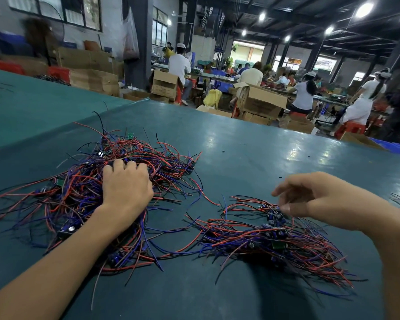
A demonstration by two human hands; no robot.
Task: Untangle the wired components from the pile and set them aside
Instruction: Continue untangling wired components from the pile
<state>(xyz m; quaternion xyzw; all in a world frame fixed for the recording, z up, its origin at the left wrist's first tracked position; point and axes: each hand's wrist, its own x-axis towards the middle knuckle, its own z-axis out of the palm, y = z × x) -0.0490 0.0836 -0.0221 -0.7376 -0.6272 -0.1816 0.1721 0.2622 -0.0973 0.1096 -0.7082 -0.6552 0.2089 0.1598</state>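
Evidently the tangled pile (79, 195), near left on the green table (240, 146), is gripped by the left hand (125, 183), fingers dug into its wires, probably to anchor it. The right hand (321, 199) is held loosely curled over the set-aside bundle (275, 241) at near right; whether a wire is pinched cannot be told.

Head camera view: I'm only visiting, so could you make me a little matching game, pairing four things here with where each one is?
Things:
1. left hand
2. right hand
3. big pile
4. boxes

Places:
a. beyond the table's far edge
b. on the left part of the table
c. over the small bunch
d. on top of the big pile

Pairs: 1-d, 2-c, 3-b, 4-a
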